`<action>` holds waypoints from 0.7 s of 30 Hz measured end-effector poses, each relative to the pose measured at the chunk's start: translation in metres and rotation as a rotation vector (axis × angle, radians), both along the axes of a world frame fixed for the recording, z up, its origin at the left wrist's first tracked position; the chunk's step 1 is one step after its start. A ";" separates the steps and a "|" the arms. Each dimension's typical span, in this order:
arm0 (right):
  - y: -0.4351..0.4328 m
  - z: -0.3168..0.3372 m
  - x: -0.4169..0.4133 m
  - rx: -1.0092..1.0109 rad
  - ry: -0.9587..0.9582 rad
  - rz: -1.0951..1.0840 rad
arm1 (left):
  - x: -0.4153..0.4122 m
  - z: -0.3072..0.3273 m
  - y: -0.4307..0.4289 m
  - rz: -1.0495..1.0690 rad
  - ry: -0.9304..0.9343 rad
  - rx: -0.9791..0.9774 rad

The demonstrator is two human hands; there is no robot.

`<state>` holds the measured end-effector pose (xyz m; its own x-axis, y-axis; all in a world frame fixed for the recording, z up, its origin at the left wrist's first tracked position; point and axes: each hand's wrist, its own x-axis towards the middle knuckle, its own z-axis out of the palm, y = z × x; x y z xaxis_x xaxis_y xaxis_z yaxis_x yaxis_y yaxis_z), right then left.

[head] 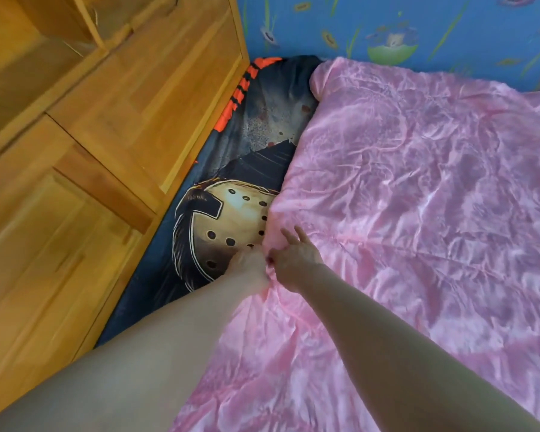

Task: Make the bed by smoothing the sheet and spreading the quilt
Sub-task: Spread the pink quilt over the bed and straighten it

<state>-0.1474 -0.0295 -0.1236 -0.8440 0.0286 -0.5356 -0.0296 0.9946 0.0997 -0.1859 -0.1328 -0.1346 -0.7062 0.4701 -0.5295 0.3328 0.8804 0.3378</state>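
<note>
Pink satin quilt [418, 198]: creased, spread flat across the middle and right of your view, its left edge stopping short of the wardrobe [91, 151]. Dark printed sheet [231, 210] with a hockey-mask motif: exposed in the strip between quilt edge and wardrobe. Your left hand [250, 265]: fingers curled, bunching the quilt's left edge into folds. Your right hand [293, 255]: just beside the left, fingers straight and apart, lying on the quilt, thumb at its edge. Blue flowered wallpaper [434, 23]: beyond the quilt's far edge.
</note>
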 end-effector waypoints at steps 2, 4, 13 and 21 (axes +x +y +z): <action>0.008 -0.005 0.003 -0.016 -0.044 -0.073 | 0.004 -0.009 0.009 0.030 -0.184 0.070; 0.019 -0.004 0.008 -0.059 -0.064 -0.189 | 0.009 -0.017 0.017 0.092 -0.310 0.036; 0.049 -0.072 0.035 -0.127 -0.080 -0.950 | 0.042 -0.066 0.047 0.109 -0.237 -0.013; 0.035 -0.001 -0.029 -0.602 0.329 -0.777 | -0.018 -0.017 0.055 0.287 0.207 0.316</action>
